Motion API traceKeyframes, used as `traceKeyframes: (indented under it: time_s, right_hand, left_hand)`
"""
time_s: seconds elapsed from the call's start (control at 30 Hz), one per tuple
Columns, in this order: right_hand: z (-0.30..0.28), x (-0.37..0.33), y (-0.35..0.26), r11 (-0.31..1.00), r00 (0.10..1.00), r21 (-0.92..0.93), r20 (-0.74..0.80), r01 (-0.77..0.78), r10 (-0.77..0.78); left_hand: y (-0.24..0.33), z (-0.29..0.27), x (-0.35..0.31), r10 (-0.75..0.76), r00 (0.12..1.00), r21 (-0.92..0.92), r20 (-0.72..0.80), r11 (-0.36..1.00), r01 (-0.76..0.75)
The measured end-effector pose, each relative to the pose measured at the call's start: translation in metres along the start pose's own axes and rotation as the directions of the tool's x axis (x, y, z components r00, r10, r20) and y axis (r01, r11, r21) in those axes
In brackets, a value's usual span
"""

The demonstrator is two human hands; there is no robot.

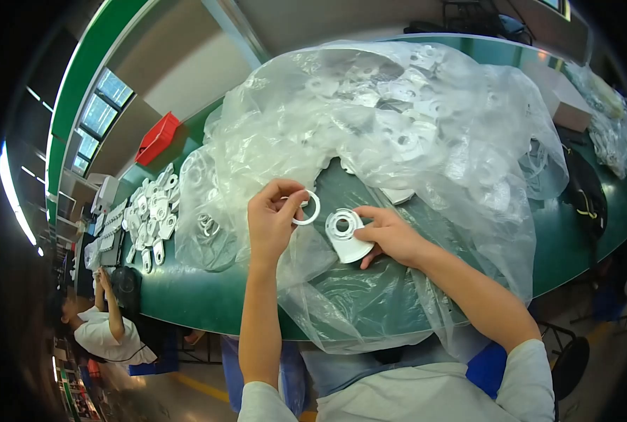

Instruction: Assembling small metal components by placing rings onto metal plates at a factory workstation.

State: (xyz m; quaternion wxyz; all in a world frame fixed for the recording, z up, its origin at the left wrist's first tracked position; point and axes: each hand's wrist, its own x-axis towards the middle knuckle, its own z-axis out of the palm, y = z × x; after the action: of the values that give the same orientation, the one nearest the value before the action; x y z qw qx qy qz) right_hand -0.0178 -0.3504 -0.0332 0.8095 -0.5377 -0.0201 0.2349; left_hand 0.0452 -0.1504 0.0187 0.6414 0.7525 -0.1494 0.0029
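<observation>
Between the fingertips of my left hand (277, 214) is a thin white plastic ring (316, 209), held upright above the table. Just to its right, my right hand (391, 235) grips a white plastic housing (350, 247) by its right edge, thumb on top and fingers underneath. The housing has a round collar with a dark central hole and a broad flat tail. Ring and housing are a short gap apart. Beneath both hands spreads a large clear plastic bag (334, 288), its mouth lying toward me.
Many similar white parts (405, 91) fill the bag at the back. On the left are a pile of white parts (155, 211) and a red bin (158, 138). A white box (559, 95) and a black bag (584, 183) sit right. Another person (113, 330) works at far left.
</observation>
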Motion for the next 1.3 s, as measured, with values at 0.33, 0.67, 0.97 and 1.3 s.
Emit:
traceKeyframes:
  time_s: [0.33, 0.67, 0.97, 1.3]
  right_hand:
    - [0.001, 0.002, 0.000, 1.000, 1.000, 0.008, 0.007, 0.001, -0.001]
    - [0.001, -0.001, -0.002, 0.996, 0.999, -0.084, 0.032, -0.018, 0.021]
    - [0.003, 0.000, -0.004, 0.998, 0.996, -0.070, 0.092, 0.001, 0.005]
    - [0.003, -0.002, -0.006, 0.997, 0.996, -0.076, 0.090, 0.006, 0.001]
  left_hand:
    - [-0.024, 0.003, -0.012, -0.061, 0.998, -0.115, 0.026, 0.991, 0.063]
    - [-0.019, 0.021, -0.019, -0.064, 0.998, -0.086, 0.009, 0.994, 0.065]
    - [-0.028, 0.034, -0.024, 0.170, 0.985, 0.064, -0.030, 0.984, -0.168]
    - [-0.037, 0.037, -0.024, 0.179, 0.984, 0.136, 0.013, 0.974, -0.179]
